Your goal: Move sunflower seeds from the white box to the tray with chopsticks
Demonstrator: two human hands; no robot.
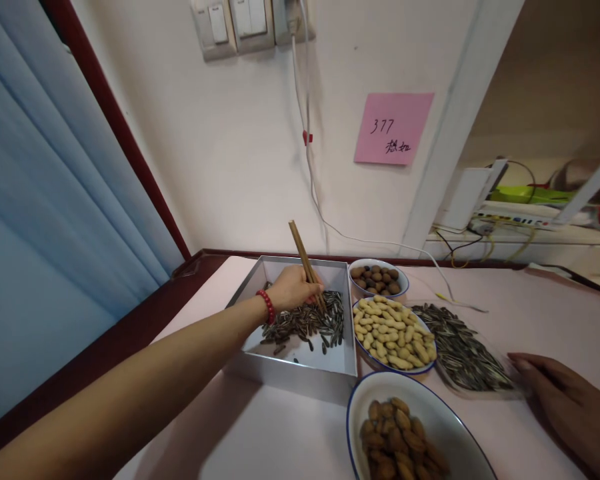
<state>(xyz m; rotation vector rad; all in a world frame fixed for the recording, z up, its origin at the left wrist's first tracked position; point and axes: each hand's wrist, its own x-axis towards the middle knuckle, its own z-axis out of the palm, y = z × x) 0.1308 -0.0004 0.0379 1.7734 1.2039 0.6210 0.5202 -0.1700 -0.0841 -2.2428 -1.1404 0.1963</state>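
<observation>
My left hand [296,288], a red bead bracelet [266,307] at its wrist, is closed around a pair of wooden chopsticks [303,250]. Their lower tips reach into striped sunflower seeds [300,327] spread over the bottom of a grey-white open box [300,373]. On the right, my right hand [565,400] grips the near right edge of a clear plastic tray [473,393] heaped with more sunflower seeds [463,347]. Its fingers are partly hidden.
Right of the box stand blue-rimmed bowls: round brown nuts [376,280], peanuts in shell [393,333] and almond-like nuts [400,440]. A white cable [360,239] runs down the wall onto the pink tabletop [545,313]. A blue curtain [45,200] hangs left; a white router [467,197] stands right.
</observation>
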